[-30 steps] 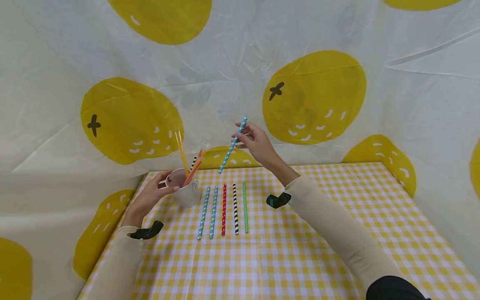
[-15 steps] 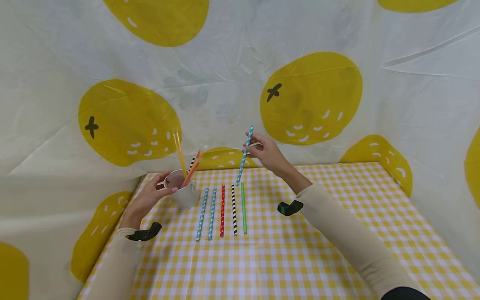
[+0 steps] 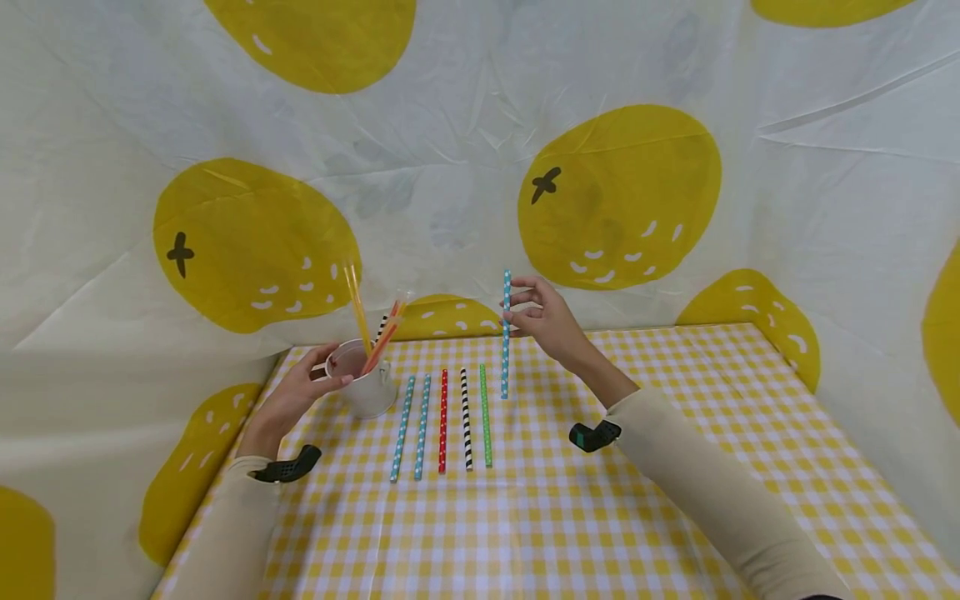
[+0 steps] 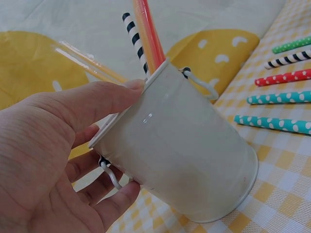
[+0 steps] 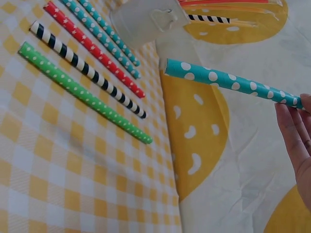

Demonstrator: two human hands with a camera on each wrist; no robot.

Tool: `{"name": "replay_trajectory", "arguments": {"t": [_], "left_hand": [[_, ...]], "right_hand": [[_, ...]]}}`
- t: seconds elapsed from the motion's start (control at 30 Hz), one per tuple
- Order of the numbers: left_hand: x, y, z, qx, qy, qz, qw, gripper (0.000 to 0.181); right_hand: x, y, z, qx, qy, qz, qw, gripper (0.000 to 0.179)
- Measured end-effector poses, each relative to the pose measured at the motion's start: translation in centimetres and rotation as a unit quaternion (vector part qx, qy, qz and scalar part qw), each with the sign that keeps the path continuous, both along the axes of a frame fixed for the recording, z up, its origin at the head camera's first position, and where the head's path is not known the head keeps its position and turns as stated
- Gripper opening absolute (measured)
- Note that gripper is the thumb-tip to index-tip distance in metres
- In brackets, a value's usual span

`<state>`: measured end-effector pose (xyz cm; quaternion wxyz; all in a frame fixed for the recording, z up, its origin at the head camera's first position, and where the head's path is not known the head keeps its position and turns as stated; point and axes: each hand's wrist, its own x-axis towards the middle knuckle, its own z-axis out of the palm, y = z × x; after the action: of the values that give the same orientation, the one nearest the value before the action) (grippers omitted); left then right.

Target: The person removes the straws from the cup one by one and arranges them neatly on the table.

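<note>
My left hand [image 3: 300, 387] grips the rim of a white metal bucket [image 4: 180, 150], thumb at the rim and fingers round its side by a small handle. Orange, red and black-striped straws [image 4: 146, 41] lean inside it. Between thumb and fingertips, my right hand [image 3: 551, 325] pinches a blue straw with white dots [image 5: 233, 82] near its upper part. This straw hangs upright above the table, right of a row of paper straws. The row holds two blue dotted straws [image 3: 402, 429], a red straw with white stars [image 5: 97, 51], a black-and-white striped straw [image 3: 467, 419] and a green dotted straw [image 3: 486, 415].
A yellow-and-white checked cloth [image 3: 600, 517] covers the table. Behind it hangs a pale sheet [image 3: 442, 183] printed with large yellow fruit, which meets the table's back edge. Dark devices [image 3: 595, 436] are strapped at both wrists.
My right hand has moved right and down with the blue dotted straw, which has turned from slanted to upright. The left hand stays on the bucket.
</note>
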<state>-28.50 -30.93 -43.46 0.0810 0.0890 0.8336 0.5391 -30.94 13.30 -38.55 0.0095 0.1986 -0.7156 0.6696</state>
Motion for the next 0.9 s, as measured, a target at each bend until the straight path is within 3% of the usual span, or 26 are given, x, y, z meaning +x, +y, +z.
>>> {"name": "replay_trajectory", "arguments": {"t": [0.17,0.33,0.9], "left_hand": [[0.0,-0.1,0.1,0.000,-0.002,-0.001,1.0000,0.086],[0.1,-0.1,0.0,-0.001,-0.004,-0.001,1.0000,0.086],[0.0,-0.2,0.0,0.008,-0.007,0.000,0.9999,0.086]], "right_hand": [[0.4,0.4,-1.0,0.018,0.000,-0.006,0.9998,0.046],[0.5,0.5,-2.6,0.050,-0.019,0.015,0.9985,0.040],[0.0,0.2,-6.9,0.123,-0.089,0.046,0.9873,0.048]]}}
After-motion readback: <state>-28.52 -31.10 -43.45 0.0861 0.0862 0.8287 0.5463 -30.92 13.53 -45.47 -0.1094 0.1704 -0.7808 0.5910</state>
